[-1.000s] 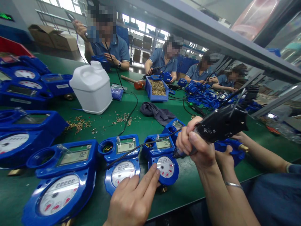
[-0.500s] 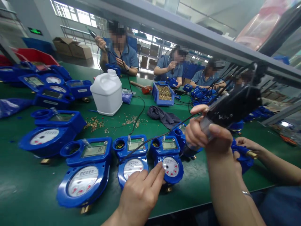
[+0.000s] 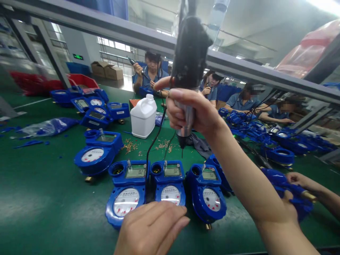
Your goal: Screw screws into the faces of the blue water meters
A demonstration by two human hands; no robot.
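Observation:
Three blue meters with round white dials stand in a row: a left one (image 3: 126,202), a middle one (image 3: 170,194) and a right one (image 3: 211,200). My left hand (image 3: 152,226) is in front of the middle meter, overlapping its lower edge, fingers bent and pressed together; whatever they hold is hidden. Above the row, my right hand (image 3: 192,109) is wrapped round a black and silver electric screwdriver (image 3: 190,56), whose thin bit points down over the gap between the middle and right meters. A black cable runs down between the left and middle meters.
Farther left stand another meter (image 3: 98,152) and a bag of blue parts (image 3: 53,126). A white jug (image 3: 143,117), loose screws (image 3: 130,146) and a dark cloth (image 3: 199,144) lie beyond. Another person's hand (image 3: 305,180) holds a meter at right. A shelf beam (image 3: 252,72) crosses above.
My right hand has swung the screwdriver from pointing down-left to nearly upright. My left hand has come away from the right meter's dial. The view has turned right-to-left, shifting the meters rightward.

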